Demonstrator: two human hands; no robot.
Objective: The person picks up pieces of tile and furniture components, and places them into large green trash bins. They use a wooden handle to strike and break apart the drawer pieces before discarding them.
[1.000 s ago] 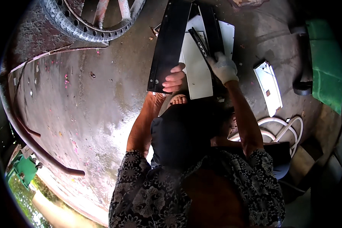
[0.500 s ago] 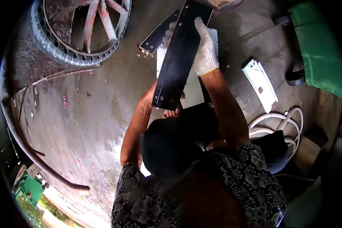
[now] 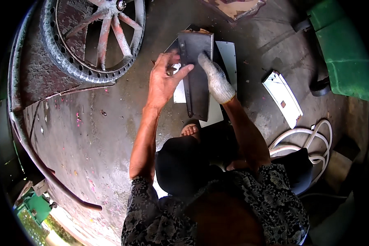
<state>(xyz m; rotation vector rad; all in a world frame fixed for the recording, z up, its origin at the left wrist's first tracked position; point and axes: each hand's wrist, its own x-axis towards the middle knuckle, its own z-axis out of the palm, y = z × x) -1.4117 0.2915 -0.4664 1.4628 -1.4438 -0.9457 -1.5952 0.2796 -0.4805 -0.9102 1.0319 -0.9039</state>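
A long dark channel-shaped panel (image 3: 197, 78) stands or lies nearly lengthwise in front of me, with raised edges along its sides. My right hand (image 3: 218, 82), in a white knitted glove, grips its right edge. The thumb rests on the inner face, and the other fingers are hidden. Bare and open, my left hand (image 3: 163, 82) is beside the left edge, thumb stretched toward the panel and fingers partly blurred. Under and behind the panel lie white sheets (image 3: 228, 61) and another dark piece, mostly covered.
A big spoked wheel (image 3: 104, 41) is at the upper left, with a bent pipe (image 3: 41, 164) below it. To the right are a white panel (image 3: 283, 98), a coiled hose (image 3: 324, 139) and a green container (image 3: 342, 53). My bare foot (image 3: 190, 130) is close to the panel.
The dark panel has been turned and brought down lower, and its channelled side now shows. My left hand has come off it. The right hand has shifted slightly downward with it.
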